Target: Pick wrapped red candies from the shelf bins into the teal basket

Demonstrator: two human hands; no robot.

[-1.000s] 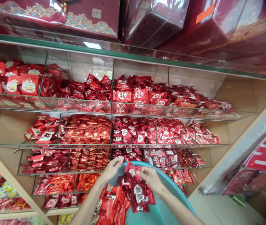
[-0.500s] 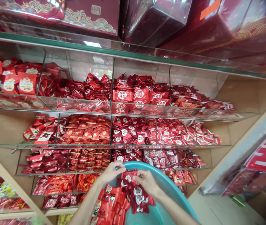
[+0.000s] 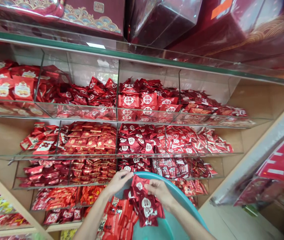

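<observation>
Over a teal plastic basin (image 3: 192, 208), my left hand (image 3: 118, 182) and my right hand (image 3: 160, 190) hold one small red packet (image 3: 138, 184) with a white round label. The left fingers pinch its upper left corner; the right thumb and fingers grip its right side. Just below lie dark red packets (image 3: 148, 209) with white labels, close under my right hand. To their left, below my left wrist, brighter red packets (image 3: 114, 216) with dark lettering are piled in the basin. What is inside the packets does not show.
Glass-fronted shelves ahead hold rows of red packets (image 3: 131, 100), split by clear dividers (image 3: 118, 90). Large dark red gift boxes (image 3: 162, 23) stand on the glass shelf above. A slanting wooden post (image 3: 14, 205) is at lower left, and tiled floor (image 3: 219, 218) at lower right.
The held packet has been raised slightly and turned more upright, its label facing me. My right hand has shifted slightly to the right. The view has moved a little.
</observation>
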